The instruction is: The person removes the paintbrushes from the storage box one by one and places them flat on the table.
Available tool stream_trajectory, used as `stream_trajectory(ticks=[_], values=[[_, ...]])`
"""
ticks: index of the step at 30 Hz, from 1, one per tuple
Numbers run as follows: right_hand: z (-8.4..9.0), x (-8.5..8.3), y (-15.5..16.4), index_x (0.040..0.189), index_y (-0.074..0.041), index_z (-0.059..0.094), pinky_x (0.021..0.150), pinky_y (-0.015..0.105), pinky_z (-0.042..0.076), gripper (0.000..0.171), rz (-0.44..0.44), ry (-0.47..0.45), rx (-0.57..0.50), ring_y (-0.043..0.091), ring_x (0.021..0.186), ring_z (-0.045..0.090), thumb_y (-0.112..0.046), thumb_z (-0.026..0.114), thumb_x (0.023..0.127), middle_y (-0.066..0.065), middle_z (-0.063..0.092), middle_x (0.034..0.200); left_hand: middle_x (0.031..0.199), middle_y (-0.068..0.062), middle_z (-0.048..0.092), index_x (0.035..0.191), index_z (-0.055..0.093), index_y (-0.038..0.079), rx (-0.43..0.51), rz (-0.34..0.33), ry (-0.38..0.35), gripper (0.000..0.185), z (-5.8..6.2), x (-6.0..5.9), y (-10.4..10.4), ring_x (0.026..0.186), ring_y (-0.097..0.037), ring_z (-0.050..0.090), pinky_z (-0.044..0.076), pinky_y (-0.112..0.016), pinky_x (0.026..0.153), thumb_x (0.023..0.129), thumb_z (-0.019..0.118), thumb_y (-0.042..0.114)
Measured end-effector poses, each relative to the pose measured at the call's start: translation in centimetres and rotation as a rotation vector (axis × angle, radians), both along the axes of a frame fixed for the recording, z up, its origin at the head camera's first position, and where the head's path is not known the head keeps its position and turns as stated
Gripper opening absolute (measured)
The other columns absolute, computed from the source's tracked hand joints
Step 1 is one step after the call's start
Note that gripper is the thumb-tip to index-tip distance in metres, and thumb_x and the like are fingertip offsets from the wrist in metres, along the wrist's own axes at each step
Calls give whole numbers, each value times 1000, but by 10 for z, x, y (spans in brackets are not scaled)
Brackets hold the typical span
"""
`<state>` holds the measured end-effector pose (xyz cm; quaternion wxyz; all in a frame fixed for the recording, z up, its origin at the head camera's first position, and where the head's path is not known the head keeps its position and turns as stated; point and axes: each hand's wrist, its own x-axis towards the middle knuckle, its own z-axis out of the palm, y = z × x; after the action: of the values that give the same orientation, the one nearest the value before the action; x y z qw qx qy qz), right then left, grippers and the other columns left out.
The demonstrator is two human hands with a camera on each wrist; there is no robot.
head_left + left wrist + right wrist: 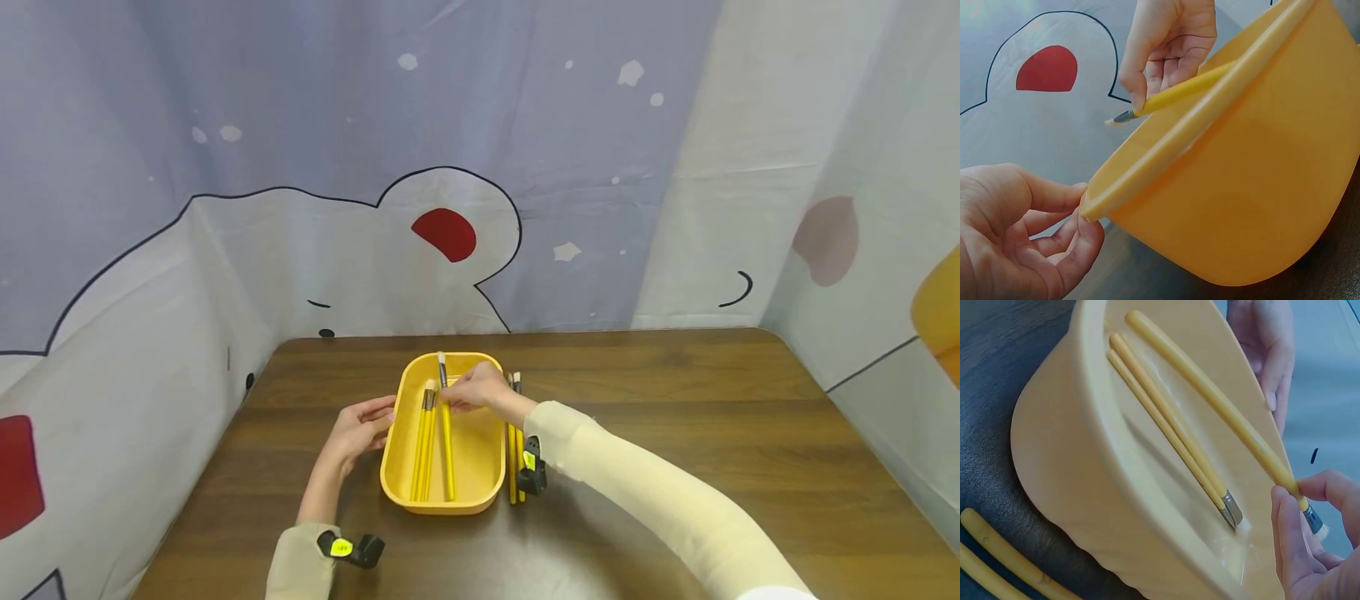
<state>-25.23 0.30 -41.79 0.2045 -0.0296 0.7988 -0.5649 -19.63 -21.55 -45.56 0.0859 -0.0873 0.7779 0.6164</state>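
A yellow plastic basin (480, 467) stands on the table. My left hand (363, 433) pinches its left rim between thumb and fingers, seen close in the left wrist view. Over the basin my right hand (476, 390) pinches a yellow-handled paintbrush (1210, 394) near its metal collar, the pale bristles (1322, 533) pointing away from me. Two more paintbrushes (1166, 425) lie side by side on the basin floor, their bristle ends away from me. Outside the basin's right wall lie two other paintbrushes (516, 467), partly hidden by the right forearm.
The brown wooden table (675, 417) extends widely to the right of the basin. A printed curtain (337, 267) hangs along the table's back edge and sides. Each sleeve carries a small black camera (532, 471) on a strap.
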Motion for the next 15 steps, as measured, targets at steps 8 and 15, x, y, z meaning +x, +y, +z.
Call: stream_trajectory(ticks=[8,15], values=[[4,3,7,87,2,74,77,36,58,17,-16,1,-21,12,57,69,-12,75,76,11,73,71,128,-23,57,137,50,0,-11,-4,6,42,0,-1,-1,87,-7,62,55,-22,70,96,56,9],[5,5,13,90,5,73,69,30,59,20,-13,-26,-81,7,53,65,-10,74,77,6,71,66,129,-24,56,137,50,0,-9,-5,8,42,-2,0,-1,86,-8,62,56,-23,70,96,56,10]])
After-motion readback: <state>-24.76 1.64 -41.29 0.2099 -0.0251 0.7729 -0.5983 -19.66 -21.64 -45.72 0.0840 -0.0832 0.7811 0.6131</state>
